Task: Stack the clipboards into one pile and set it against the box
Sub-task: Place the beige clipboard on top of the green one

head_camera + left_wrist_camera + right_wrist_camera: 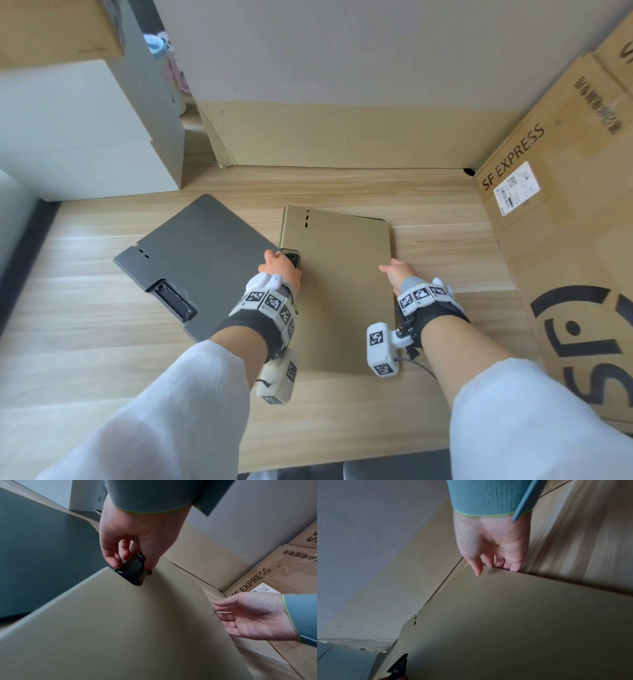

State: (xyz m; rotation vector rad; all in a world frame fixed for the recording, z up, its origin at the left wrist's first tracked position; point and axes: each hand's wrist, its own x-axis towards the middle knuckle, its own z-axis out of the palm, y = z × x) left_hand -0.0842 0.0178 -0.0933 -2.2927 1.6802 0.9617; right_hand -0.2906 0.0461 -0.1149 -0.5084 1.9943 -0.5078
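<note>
Left hand (130, 531) fingers (111, 559) pinch the black clip (133, 570) of the tan clipboard (339, 291); right hand (493, 543) fingers curl on its opposite edge, beside the grey clipboard (202, 253) on the bench (102, 342), near the SF Express box (565, 240)

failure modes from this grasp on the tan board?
1. The left hand only pinches the black clip, so the tan clipboard may pivot or the clip may spring open.
2. The right hand has just its fingers hooked on the edge, so that side could slip.
3. The grey clipboard lies askew, so the stack may land misaligned.
</note>
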